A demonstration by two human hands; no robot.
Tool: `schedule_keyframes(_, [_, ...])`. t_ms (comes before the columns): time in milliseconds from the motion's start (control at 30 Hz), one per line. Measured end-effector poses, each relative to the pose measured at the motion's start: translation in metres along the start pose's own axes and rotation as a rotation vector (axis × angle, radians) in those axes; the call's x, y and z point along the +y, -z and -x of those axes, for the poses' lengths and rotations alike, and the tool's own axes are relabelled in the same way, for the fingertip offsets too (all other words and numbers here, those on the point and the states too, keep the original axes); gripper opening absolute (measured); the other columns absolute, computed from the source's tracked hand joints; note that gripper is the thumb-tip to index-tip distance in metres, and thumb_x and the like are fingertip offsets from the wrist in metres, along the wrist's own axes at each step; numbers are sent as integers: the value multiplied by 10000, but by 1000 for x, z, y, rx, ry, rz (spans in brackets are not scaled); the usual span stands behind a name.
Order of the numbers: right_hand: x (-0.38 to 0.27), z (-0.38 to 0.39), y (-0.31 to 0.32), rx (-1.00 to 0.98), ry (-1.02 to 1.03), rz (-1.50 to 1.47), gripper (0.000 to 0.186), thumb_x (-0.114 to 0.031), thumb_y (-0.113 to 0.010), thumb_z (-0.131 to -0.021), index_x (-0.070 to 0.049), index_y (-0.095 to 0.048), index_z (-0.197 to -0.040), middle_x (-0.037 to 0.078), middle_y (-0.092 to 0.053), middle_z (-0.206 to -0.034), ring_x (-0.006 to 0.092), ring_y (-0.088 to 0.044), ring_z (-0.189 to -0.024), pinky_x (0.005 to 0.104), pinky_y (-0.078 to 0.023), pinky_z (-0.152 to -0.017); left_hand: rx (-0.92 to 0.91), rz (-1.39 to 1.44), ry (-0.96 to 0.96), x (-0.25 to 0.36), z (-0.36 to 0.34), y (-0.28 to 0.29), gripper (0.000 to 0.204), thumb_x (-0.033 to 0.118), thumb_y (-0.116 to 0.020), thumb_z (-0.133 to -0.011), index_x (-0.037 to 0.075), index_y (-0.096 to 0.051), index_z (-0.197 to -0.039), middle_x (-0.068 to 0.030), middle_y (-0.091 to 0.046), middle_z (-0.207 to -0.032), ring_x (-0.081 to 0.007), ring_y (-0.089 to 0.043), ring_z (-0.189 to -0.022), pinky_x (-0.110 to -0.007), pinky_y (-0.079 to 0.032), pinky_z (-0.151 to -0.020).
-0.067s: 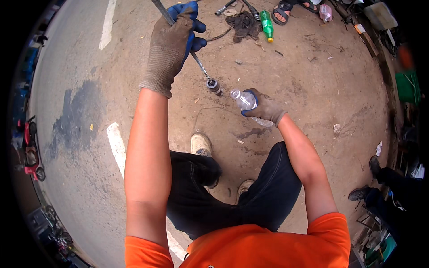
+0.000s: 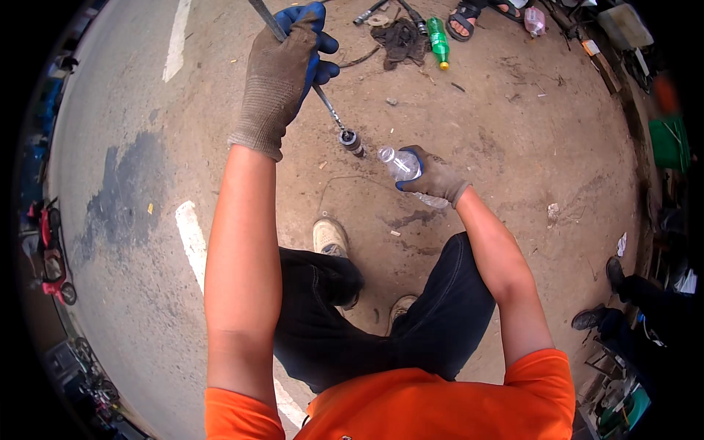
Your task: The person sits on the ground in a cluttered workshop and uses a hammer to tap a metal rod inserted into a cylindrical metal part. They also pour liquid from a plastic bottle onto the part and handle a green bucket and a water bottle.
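Note:
My left hand (image 2: 282, 77), in a brown and blue work glove, is closed around a long, thin grey rod (image 2: 328, 105). The rod slants down to the right and ends in a dark, ringed cylindrical fitting (image 2: 351, 141). In my gloved right hand (image 2: 434, 177) is a clear plastic bottle (image 2: 400, 163), gripped round its middle. The bottle is tilted, with its neck pointing up and left toward the fitting, a small gap apart. Part of the bottle is hidden by my fingers.
A green bottle (image 2: 438, 44) lies beside a dark rag (image 2: 403, 44) and hoses. Another person's sandalled foot (image 2: 461, 22) stands beyond it; dark shoes (image 2: 589, 317) show at right. Clutter and a green container (image 2: 669, 144) line the right side. A red scooter (image 2: 53, 264) is at left.
The red scooter at the left rim has shifted slightly toward the near side. My hands, the rod and the clear bottle look unchanged.

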State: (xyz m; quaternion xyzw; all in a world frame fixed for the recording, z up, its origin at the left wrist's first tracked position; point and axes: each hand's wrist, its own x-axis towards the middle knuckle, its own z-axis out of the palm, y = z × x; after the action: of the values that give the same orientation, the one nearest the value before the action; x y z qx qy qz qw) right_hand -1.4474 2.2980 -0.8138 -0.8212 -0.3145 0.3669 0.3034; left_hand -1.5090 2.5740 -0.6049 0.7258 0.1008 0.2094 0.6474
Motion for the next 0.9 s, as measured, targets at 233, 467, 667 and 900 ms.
schedule_keyframes(233, [-1,-3,0,-6,-5,17,832,-413,-813,-693,-84,-471,-1376,211,-654,-1206,360,-634,-1112,419,-496,-958,2,-21,-15,0,1,3,506,436,-565,-1002,-6,-602,-1246,-114,-666,-891,-174,-664,-675,-268,-528,-585])
schedule_keyframes(467, [-6,-4,1,-7,-17,9,828,-415,-817,-696,-79,-474,-1370,219,-658,-1191,365,-636,-1106,421,-495,-957,-4,-16,-26,-2,1,4,484,407,-559,-1008,-5,-596,-1260,-121,-672,-913,-176,-672,-682,-257,-528,-574])
schedule_keyframes(667, [-4,-11,-1,-2,0,38,854,-434,-808,-703,-77,-445,-1389,237,-641,-1213,378,-627,-1119,428,-495,-956,-34,36,-26,-7,0,5,452,367,-549,-1017,2,-583,-1280,-126,-673,-934,-177,-672,-687,-249,-522,-574])
schedule_keyframes(900, [-19,-19,6,34,29,91,868,-467,-790,-707,-73,-435,-1394,243,-634,-1219,397,-615,-1127,435,-488,-961,-27,12,24,-2,4,-4,439,353,-551,-1017,8,-579,-1288,-116,-664,-947,-170,-663,-703,-257,-520,-604])
